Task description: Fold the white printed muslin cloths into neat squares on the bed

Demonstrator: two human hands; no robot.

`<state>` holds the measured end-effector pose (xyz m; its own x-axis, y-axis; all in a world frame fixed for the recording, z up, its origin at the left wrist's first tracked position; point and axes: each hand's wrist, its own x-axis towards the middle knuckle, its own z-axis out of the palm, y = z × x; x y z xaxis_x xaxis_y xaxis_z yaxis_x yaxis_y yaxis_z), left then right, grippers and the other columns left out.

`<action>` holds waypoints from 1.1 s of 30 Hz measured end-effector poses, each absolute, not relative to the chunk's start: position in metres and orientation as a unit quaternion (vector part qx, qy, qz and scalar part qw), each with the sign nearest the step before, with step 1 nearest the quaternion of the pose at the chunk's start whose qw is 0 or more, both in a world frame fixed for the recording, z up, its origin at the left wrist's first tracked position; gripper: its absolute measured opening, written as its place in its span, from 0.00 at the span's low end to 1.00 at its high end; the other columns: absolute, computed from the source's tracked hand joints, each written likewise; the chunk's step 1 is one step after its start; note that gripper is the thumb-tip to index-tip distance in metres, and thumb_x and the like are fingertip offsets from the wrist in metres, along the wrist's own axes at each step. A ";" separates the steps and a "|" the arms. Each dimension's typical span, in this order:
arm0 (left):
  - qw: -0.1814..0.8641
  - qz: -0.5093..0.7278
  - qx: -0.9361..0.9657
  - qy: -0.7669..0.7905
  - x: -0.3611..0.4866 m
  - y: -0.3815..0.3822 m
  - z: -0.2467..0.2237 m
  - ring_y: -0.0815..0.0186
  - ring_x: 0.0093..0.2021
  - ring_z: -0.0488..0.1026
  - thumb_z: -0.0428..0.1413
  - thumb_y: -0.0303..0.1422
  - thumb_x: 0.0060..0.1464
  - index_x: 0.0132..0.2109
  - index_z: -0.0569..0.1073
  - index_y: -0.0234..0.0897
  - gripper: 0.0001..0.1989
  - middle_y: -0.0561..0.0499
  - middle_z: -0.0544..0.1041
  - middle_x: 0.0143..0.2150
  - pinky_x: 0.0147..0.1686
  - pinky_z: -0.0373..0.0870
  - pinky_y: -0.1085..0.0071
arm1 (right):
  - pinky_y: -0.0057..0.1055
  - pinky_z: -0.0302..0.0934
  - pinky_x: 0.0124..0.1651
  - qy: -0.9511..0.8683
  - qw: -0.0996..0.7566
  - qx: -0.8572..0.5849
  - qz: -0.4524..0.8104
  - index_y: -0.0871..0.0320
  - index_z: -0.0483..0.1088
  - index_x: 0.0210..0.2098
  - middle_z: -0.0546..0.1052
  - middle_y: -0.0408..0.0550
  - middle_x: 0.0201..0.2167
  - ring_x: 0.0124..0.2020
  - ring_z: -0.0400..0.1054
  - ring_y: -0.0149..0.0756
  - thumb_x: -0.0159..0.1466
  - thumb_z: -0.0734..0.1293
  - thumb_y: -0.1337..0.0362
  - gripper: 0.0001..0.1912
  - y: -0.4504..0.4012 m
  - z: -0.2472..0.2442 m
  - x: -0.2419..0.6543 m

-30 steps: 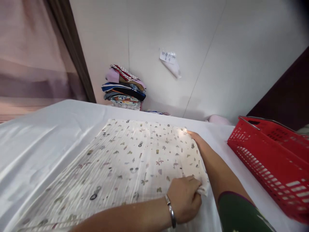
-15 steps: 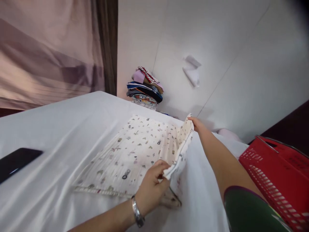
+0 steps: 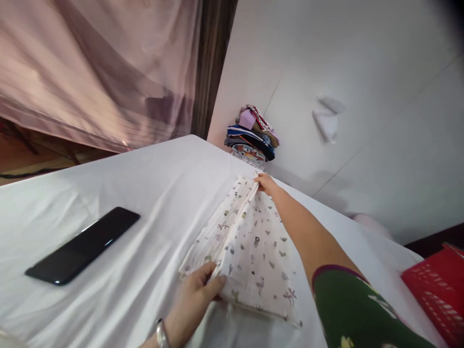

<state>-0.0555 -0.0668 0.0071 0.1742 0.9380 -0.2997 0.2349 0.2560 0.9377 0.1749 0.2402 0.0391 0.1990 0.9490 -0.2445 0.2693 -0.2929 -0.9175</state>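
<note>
A thin white cloth printed with small plants and animals (image 3: pixel 259 256) lies partly folded over itself on the white sheet (image 3: pixel 137 183). My left hand (image 3: pixel 197 292), with a silver bangle at the wrist, pinches the near end of the folded edge between thumb and fingers. At the far end of that same edge, my right hand (image 3: pixel 266 183) grips the cloth with its fingers closed. A layer of the cloth covers part of the layer beneath, whose left strip still shows.
A black phone (image 3: pixel 83 244) lies to the left. Folded clothes (image 3: pixel 252 133) are stacked at the far edge by the white wall. A red plastic basket (image 3: pixel 435 290) stands at right. Pink curtain (image 3: pixel 97 72) hangs at far left; folded white paper (image 3: pixel 328 121) is on the wall.
Both hands have carried the held edge leftward over the cloth, so the right part now lies over the rest. The view has swung left, showing more of the phone and less of the basket.
</note>
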 end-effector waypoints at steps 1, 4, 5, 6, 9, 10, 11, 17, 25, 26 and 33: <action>0.544 0.297 0.548 0.561 -0.062 -0.066 0.004 0.68 0.27 0.67 0.47 0.43 0.50 0.26 0.65 0.37 0.14 0.56 0.68 0.24 0.28 0.62 0.74 | 0.25 0.64 0.25 -0.455 0.373 -0.678 0.440 0.60 0.66 0.37 0.68 0.37 0.17 0.18 0.63 0.26 0.51 0.67 0.74 0.14 0.242 0.030 0.164; 0.432 0.250 0.636 0.589 -0.075 -0.063 0.001 0.68 0.24 0.63 0.46 0.41 0.52 0.23 0.60 0.38 0.15 0.55 0.65 0.20 0.26 0.56 0.72 | 0.27 0.65 0.25 -0.459 0.346 -0.697 0.429 0.60 0.66 0.37 0.68 0.38 0.17 0.19 0.65 0.29 0.50 0.67 0.74 0.14 0.246 0.010 0.140; 0.397 0.237 0.654 0.599 -0.078 -0.063 0.001 0.68 0.24 0.63 0.45 0.40 0.53 0.23 0.60 0.38 0.15 0.55 0.65 0.20 0.26 0.55 0.72 | 0.28 0.65 0.25 -0.461 0.339 -0.702 0.423 0.60 0.67 0.37 0.69 0.38 0.17 0.19 0.66 0.30 0.50 0.67 0.74 0.14 0.247 0.006 0.136; 0.375 0.228 0.666 0.603 -0.081 -0.062 0.003 0.67 0.25 0.64 0.45 0.40 0.53 0.23 0.60 0.38 0.14 0.54 0.67 0.21 0.27 0.55 0.71 | 0.29 0.65 0.25 -0.463 0.335 -0.707 0.417 0.60 0.67 0.37 0.69 0.39 0.17 0.19 0.66 0.30 0.51 0.66 0.74 0.14 0.249 0.004 0.133; 0.345 0.218 0.679 0.610 -0.087 -0.060 0.007 0.66 0.26 0.66 0.44 0.40 0.54 0.24 0.60 0.39 0.14 0.53 0.69 0.23 0.27 0.54 0.71 | 0.29 0.66 0.25 -0.472 0.329 -0.715 0.396 0.60 0.68 0.36 0.69 0.39 0.17 0.19 0.66 0.31 0.50 0.66 0.74 0.13 0.257 0.004 0.128; 0.334 0.217 0.681 0.614 -0.090 -0.058 0.008 0.66 0.26 0.66 0.44 0.40 0.54 0.25 0.61 0.40 0.14 0.54 0.69 0.23 0.27 0.54 0.71 | 0.29 0.66 0.25 -0.476 0.329 -0.716 0.390 0.60 0.68 0.36 0.69 0.39 0.17 0.19 0.66 0.31 0.50 0.66 0.74 0.13 0.260 0.004 0.127; 0.321 0.212 0.683 0.621 -0.092 -0.056 0.009 0.66 0.26 0.67 0.44 0.40 0.54 0.25 0.61 0.40 0.13 0.54 0.69 0.23 0.27 0.54 0.70 | 0.29 0.66 0.25 -0.479 0.330 -0.716 0.385 0.60 0.68 0.36 0.69 0.39 0.17 0.19 0.66 0.31 0.50 0.65 0.74 0.13 0.262 0.005 0.125; 0.263 0.152 0.683 0.664 -0.102 -0.044 0.001 0.63 0.31 0.68 0.44 0.36 0.54 0.26 0.63 0.40 0.11 0.53 0.70 0.28 0.31 0.54 0.69 | 0.29 0.66 0.24 -0.485 0.338 -0.715 0.372 0.59 0.67 0.41 0.69 0.39 0.18 0.18 0.66 0.31 0.50 0.65 0.74 0.17 0.266 -0.006 0.110; 0.209 0.179 0.693 0.667 -0.105 -0.041 -0.003 0.65 0.37 0.67 0.43 0.35 0.55 0.26 0.64 0.39 0.12 0.54 0.68 0.33 0.37 0.57 0.69 | 0.27 0.65 0.23 -0.488 0.347 -0.705 0.380 0.59 0.61 0.52 0.68 0.38 0.18 0.19 0.66 0.31 0.54 0.65 0.70 0.25 0.267 -0.006 0.101; 0.205 0.171 0.691 0.672 -0.105 -0.040 -0.003 0.65 0.37 0.67 0.43 0.34 0.55 0.26 0.64 0.39 0.12 0.54 0.68 0.33 0.36 0.57 0.68 | 0.27 0.65 0.22 -0.488 0.345 -0.705 0.383 0.61 0.61 0.51 0.68 0.38 0.17 0.18 0.66 0.31 0.55 0.65 0.69 0.24 0.267 -0.006 0.101; 0.196 0.144 0.694 0.677 -0.105 -0.038 -0.001 0.64 0.37 0.68 0.42 0.33 0.55 0.27 0.65 0.38 0.12 0.51 0.68 0.33 0.33 0.57 0.67 | 0.26 0.67 0.36 -0.539 0.368 -0.663 0.366 0.61 0.66 0.45 0.74 0.44 0.28 0.29 0.70 0.28 0.57 0.62 0.69 0.15 0.235 -0.009 0.108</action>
